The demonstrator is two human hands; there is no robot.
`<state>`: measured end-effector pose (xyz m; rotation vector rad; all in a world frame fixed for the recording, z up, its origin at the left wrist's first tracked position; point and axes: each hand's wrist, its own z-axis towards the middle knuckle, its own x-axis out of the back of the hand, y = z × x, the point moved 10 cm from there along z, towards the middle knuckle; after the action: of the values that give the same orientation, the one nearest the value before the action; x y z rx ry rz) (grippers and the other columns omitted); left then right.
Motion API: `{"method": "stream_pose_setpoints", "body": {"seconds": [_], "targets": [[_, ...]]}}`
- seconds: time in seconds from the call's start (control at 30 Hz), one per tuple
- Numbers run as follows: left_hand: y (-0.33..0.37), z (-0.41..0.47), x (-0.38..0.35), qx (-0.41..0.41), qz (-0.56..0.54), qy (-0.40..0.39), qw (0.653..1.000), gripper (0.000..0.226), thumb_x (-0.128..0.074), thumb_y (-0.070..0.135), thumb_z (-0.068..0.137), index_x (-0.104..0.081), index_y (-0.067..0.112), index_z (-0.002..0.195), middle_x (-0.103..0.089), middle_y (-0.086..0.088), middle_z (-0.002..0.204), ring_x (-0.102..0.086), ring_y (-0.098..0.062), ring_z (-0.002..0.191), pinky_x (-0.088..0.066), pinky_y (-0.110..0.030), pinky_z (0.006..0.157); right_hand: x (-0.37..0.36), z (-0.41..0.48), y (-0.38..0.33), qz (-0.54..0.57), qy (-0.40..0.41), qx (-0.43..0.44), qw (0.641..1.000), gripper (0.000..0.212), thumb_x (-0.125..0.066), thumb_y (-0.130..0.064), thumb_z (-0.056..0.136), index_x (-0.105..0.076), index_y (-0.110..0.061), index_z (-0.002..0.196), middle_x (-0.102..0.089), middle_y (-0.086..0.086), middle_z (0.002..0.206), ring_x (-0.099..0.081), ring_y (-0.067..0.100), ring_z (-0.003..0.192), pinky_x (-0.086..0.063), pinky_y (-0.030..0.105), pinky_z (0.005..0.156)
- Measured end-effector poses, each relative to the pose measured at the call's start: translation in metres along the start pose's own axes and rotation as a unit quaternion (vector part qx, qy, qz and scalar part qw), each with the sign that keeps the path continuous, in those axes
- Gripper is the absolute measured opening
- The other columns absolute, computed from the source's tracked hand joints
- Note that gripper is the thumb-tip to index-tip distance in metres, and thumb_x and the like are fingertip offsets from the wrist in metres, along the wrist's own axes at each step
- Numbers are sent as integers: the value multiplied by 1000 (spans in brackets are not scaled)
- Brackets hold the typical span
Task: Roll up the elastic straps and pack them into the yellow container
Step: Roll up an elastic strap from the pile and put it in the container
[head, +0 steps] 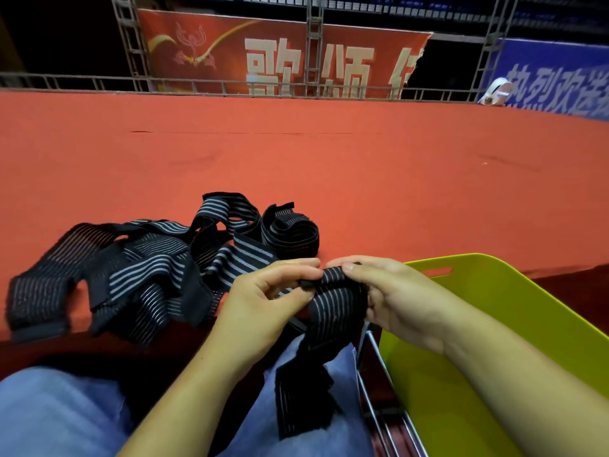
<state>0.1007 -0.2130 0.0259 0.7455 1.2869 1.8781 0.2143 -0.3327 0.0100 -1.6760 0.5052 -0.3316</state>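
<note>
Black striped elastic strap [333, 301], top end pinched between left hand [263, 291] and right hand [392, 291] to start rolling, tail dangling beside yellow plastic container [514, 291].

Loose straps [131, 278] lie heaped on the desk [362, 179] at left, with a rolled strap [291, 232] just behind them. Nearer, the left hand [263, 298] and right hand [392, 298] hold a hanging strap [336, 301] over the lap [59, 410]. The container [494, 291] sits to their right.

Straps [158, 268] black, grey-striped; container [494, 324] yellow-green; carpet [329, 153] orange-red.
</note>
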Motion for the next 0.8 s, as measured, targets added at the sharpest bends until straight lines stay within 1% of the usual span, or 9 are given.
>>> {"method": "stream_pose_setpoints", "body": {"seconds": [0.1,0.13,0.27,0.4,0.47,0.57,0.63,0.7,0.8], "targets": [[-4,3,12,35,-59,-17,997,32,-67,-2,95,-81,22,111,-78,-5,115,-70,-34,114,-58,-39,100,-9,3,-10,5,-2,12,1000,27,-52,-16,109,-68,-11,130,-69,24,131,-66,24,106,-56,31,85],[-4,3,16,45,-81,-17,996,34,-64,-2,97,-80,23,113,-77,-7,117,-71,-34,114,-58,-39,99,-13,3,-13,2,-5,17,1000,27,-52,-16,109,-67,-12,131,-70,22,130,-67,23,105,-57,31,84],[-4,2,34,77,-174,9,982,30,-55,4,101,-77,15,118,-76,-10,122,-73,-24,112,-60,-26,86,-35,10,-24,10,-11,39,999,29,-49,-10,110,-65,-14,134,-73,16,124,-72,17,100,-61,25,77],[-8,-1,48,85,-172,14,981,34,-59,31,95,-76,16,121,-75,-15,103,-73,-13,86,-59,-21,73,-60,19,-19,24,-17,41,999,34,-47,-9,110,-64,-21,136,-69,22,132,-72,21,102,-60,28,78],[-10,-4,50,87,-172,-2,981,37,-54,30,99,-71,12,127,-78,-11,104,-75,-10,83,-58,-20,74,-71,24,-13,45,-9,38,998,36,-47,-10,110,-63,-26,138,-71,19,129,-72,20,102,-60,30,77],[-10,-9,62,85,-212,20,973,31,-49,19,104,-69,9,126,-79,-2,94,-72,-4,71,-57,-17,71,-89,29,-4,75,6,45,996,37,-46,-12,111,-61,-29,141,-77,3,116,-74,14,97,-60,28,74],[-12,-11,71,85,-225,32,970,30,-54,21,99,-72,11,121,-80,-6,104,-77,-9,86,-58,-18,74,-100,31,2,80,14,56,995,37,-45,-12,111,-60,-31,140,-79,-1,113,-75,13,99,-60,28,80],[-19,-16,79,89,-225,40,969,32,-59,24,92,-75,14,118,-78,-10,115,-76,-18,104,-59,-21,79,-104,32,7,56,34,73,995,38,-46,-13,111,-61,-36,138,-78,-3,120,-75,14,109,-58,32,92],[-26,-24,88,96,-188,29,977,33,-60,28,92,-75,15,119,-78,-10,117,-73,-23,113,-60,-26,88,-102,31,15,-6,90,104,990,41,-49,-13,111,-63,-43,136,-74,-8,128,-70,13,121,-52,41,110]]}}
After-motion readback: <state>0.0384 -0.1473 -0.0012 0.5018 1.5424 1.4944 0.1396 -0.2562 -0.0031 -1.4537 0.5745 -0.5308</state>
